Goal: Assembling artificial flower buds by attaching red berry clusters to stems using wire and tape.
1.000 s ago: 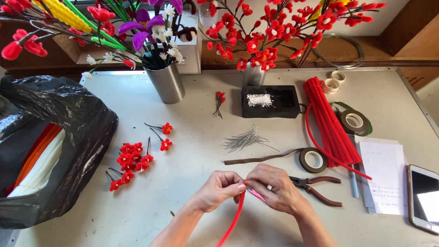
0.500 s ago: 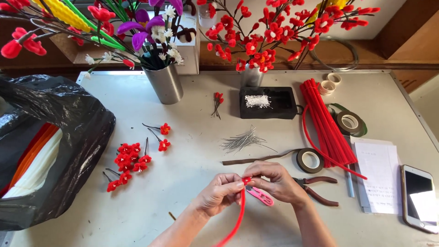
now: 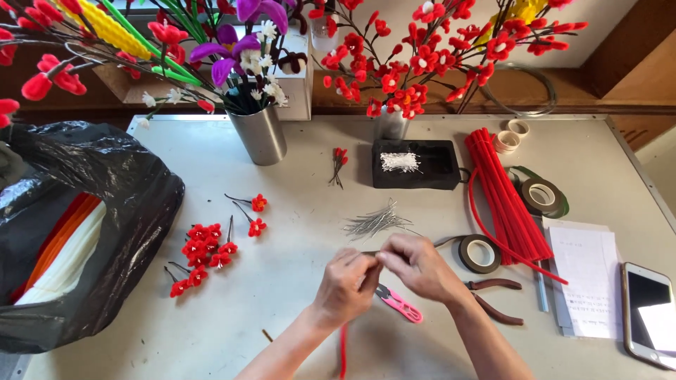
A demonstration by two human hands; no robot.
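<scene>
Low in the middle of the frame, the left hand (image 3: 345,285) and the right hand (image 3: 419,266) meet fingertip to fingertip, both pinching the top end of a red pipe cleaner (image 3: 343,352) that runs down to the bottom edge. Pink snips (image 3: 400,304) lie on the counter (image 3: 296,211) just beneath them. A tape roll (image 3: 480,253) and pliers (image 3: 496,299) sit to the right, a cluster of small red flowers (image 3: 204,255) to the left.
</scene>
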